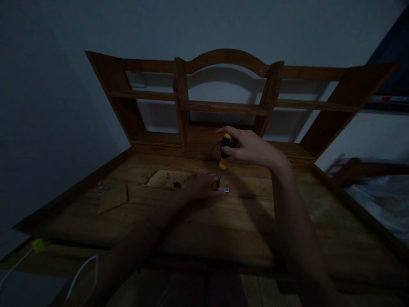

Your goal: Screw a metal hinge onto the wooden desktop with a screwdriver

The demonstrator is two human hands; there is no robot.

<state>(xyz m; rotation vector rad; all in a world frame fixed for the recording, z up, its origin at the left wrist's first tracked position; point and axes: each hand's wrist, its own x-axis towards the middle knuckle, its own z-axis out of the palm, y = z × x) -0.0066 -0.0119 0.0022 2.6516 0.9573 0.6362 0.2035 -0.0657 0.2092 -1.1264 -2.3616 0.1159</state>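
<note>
My right hand point(247, 146) is wrapped around the black and yellow handle of a screwdriver point(225, 154). Its shaft points down, slightly tilted, with the tip at a small metal hinge point(225, 190). My left hand point(203, 186) is closed low on the wood, thumb and fingers pinched at the hinge's left end beside the screwdriver tip. The fingers hide that end, and any screw there is too small to make out. Under the hands is a pale wooden board point(247, 186) on the desk top. Left of it shows a lighter wooden piece point(168, 178) with a dark knot.
A wooden shelf unit point(226, 105) with an arched top stands along the desk's back. A small square wood piece point(113, 199) lies left, near some small metal bits point(102, 187). A white cable point(96, 259) and a yellow object point(38, 245) are at the front left. The light is dim.
</note>
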